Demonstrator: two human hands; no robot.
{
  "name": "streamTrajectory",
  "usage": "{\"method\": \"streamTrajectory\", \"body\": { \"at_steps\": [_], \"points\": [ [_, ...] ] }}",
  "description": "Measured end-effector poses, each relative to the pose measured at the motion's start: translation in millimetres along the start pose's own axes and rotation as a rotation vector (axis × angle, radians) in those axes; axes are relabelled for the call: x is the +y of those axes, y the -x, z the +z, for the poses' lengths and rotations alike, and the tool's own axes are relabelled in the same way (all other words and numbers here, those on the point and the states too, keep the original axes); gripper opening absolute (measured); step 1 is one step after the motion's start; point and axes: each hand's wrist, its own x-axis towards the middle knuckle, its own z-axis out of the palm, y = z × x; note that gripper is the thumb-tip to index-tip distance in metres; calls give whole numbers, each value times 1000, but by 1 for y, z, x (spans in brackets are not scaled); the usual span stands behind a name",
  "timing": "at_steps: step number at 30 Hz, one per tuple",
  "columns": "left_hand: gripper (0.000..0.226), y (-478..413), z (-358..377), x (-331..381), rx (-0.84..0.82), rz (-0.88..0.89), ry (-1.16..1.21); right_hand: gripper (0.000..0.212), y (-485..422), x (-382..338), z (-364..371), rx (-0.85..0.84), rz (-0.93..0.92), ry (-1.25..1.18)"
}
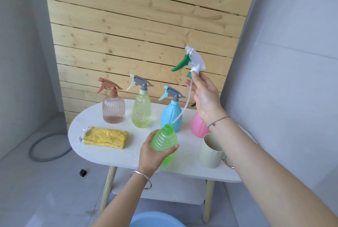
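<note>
My left hand [152, 155] grips a green ribbed spray bottle [165, 140] with its neck open, tilted over the front of the white oval table [113, 153]. My right hand [205, 96] pinches a white spray head with a green trigger [192, 61] by its collar, raised above the bottle. The head's clear dip tube [182, 109] hangs down, its tip just above the bottle's mouth.
On the table stand a brown-topped clear bottle [113, 107], a yellow bottle [141, 109], a blue bottle [172, 113] and a pink bottle [198, 126] partly behind my wrist. A folded yellow cloth [106, 137] lies front left, a pale green mug [212, 150] front right. A blue basin [155, 220] sits on the floor below.
</note>
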Motion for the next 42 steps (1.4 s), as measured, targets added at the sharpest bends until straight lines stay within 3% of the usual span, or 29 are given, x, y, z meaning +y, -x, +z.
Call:
{"method": "streamTrajectory", "body": {
  "at_steps": [4,9,13,18,31,37,40,42],
  "points": [
    [61,4,3,-10,5,-16,-1,35,5,22,0,10,42,25],
    [61,5,4,-13,-2,-21,-6,23,12,47,-5,-16,64,79],
    [62,4,3,-13,-8,-10,-30,15,18,64,-13,-151,89,160],
    [64,2,1,-13,-29,-16,-48,20,28,73,-38,-369,149,439],
    [65,-5,13,-9,-30,-47,-31,29,17,74,-70,-579,195,680],
    [68,-9,12,-9,-74,-54,-21,29,17,81,-73,-574,179,706],
    [84,-12,1,-5,-184,-63,8,28,17,83,-74,-568,183,703],
    [91,-17,-11,7,-133,-37,47,27,16,82,-74,-572,189,701]
  ]
}}
